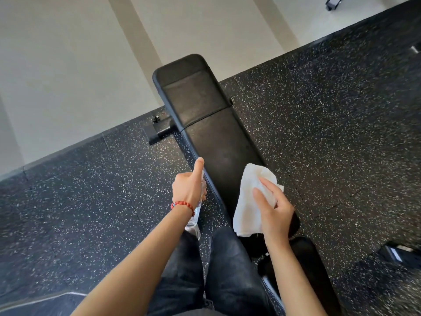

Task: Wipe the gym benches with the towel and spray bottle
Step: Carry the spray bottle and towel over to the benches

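I count one long black padded gym bench [205, 115] with two cushion sections, one white crumpled cloth towel [250, 201] and one clear plastic spray bottle [195, 218]. I see two bare hands, the left hand [189, 188] and the right hand [276, 212], plus one red beaded bracelet [182, 205]. Two legs in dark jeans [227, 270] show, and one speckled black rubber floor [330, 122].

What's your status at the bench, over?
Left hand grips spray bottle, thumb up. Right hand holds white towel over black bench. Nothing blocking the pad.
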`<state>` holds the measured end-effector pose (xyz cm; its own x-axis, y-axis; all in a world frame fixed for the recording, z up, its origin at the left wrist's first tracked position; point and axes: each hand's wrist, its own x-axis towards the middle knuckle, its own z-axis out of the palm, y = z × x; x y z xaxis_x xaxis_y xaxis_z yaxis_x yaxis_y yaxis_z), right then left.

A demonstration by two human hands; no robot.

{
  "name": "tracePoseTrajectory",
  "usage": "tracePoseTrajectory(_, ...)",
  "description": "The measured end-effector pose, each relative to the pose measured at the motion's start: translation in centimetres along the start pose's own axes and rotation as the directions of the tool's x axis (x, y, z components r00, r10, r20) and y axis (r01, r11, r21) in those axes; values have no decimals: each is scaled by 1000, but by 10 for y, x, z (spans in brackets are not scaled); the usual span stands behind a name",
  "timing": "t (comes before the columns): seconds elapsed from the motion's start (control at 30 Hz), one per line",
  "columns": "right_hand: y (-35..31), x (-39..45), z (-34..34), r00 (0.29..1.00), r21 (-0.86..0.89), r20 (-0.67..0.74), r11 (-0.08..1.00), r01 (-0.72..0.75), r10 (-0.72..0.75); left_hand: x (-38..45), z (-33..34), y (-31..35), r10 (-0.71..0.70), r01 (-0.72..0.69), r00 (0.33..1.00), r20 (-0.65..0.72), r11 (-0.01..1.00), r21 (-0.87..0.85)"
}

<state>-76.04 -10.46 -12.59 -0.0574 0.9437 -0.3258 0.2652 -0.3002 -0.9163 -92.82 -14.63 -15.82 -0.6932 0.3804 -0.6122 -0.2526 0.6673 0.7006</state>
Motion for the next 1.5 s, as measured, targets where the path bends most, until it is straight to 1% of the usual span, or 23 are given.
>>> tracePoseTrajectory(0.1, -8, 4, 22, 1000, 2, 2, 1000, -4, 4, 22, -14, 15, 25, -24, 999, 20, 999, -33)
tracePoseTrajectory(0.2, -18, 12, 41, 1000, -7, 29, 1000, -4, 4, 40, -23, 26, 12, -10, 1000, 24, 996, -89)
tracePoseTrajectory(0.37, -36, 35, 74, 997, -25, 66, 999, 28, -26, 73, -34, 43, -47, 46, 999, -8, 997, -70)
tracePoseTrajectory(0.6, -58, 85, 121, 991, -39, 128, 999, 38, -33, 125, -45, 79, -75, 71, 995, -73, 996, -56)
tracePoseTrajectory(0.8, -85, 136, 162, 986, -38, 163, 998, 52, -45, 175, -52, 118, -97, 84, 990, -100, 988, -134)
tracePoseTrajectory(0.9, -100, 159, 181, 977, -50, 203, 996, 72, -60, 190, -55, 133, -118, 104, 989, -88, 983, -154)
tracePoseTrajectory(1.0, -115, 179, 204, 967, -65, 243, 994, 89, -70, 202, -65, 146, -136, 115, 985, -109, 977, -181)
tracePoseTrajectory(1.1, -129, 191, 230, 957, -79, 280, 992, 102, -77, 214, -83, 154, -127, 104, 987, -95, 972, -211)
tracePoseTrajectory(1.2, -141, 195, 262, 936, -89, 341, 989, 120, -83, 225, -111, 156, -115, 82, 984, -137, 971, -224)
tracePoseTrajectory(1.33, -156, 183, 313, 888, -96, 451, 983, 153, -94, 239, -158, 151, -118, 61, 969, -219, 967, -248)
tracePoseTrajectory(1.5, -167, 152, 386, 830, -149, 550, 967, 207, -93, 249, -227, 135, -136, 42, 960, -246, 935, -353)
